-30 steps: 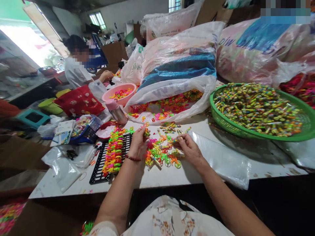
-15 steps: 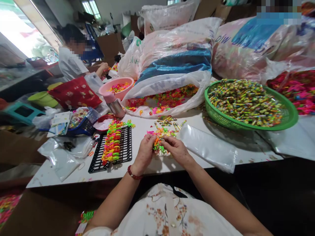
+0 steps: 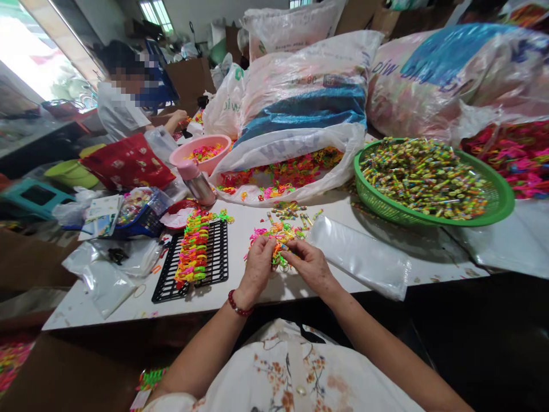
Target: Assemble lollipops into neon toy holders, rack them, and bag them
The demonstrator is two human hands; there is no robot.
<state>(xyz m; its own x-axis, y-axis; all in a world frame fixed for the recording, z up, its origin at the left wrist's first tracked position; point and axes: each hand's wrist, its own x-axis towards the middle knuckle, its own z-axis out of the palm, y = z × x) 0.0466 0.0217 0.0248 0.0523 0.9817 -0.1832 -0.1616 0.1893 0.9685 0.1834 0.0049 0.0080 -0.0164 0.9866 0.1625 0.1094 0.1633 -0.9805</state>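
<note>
My left hand [image 3: 258, 266] and my right hand [image 3: 309, 264] meet over a small heap of neon plastic rings [image 3: 281, 234] on the white table [image 3: 300, 289]. Both hands pinch a small bright piece [image 3: 279, 254] between their fingertips. A red bead bracelet sits on my left wrist. To the left lies a black grid tray [image 3: 218, 257] carrying a row of stacked neon rings [image 3: 193, 254]. Several small capsule-like pieces [image 3: 289, 212] lie scattered just beyond the heap.
A green basket [image 3: 501, 209] full of small colourful tubes stands at the right. Clear plastic bags [image 3: 360, 257] lie beside my right hand. Big sacks [image 3: 309, 97], one spilling neon rings, fill the back. A pink bowl [image 3: 206, 154], a flask and another person [image 3: 120, 109] are at the left.
My hands drew together from apart and moved nearer the table's front edge, both now pinching one small piece. The view shifted slightly.
</note>
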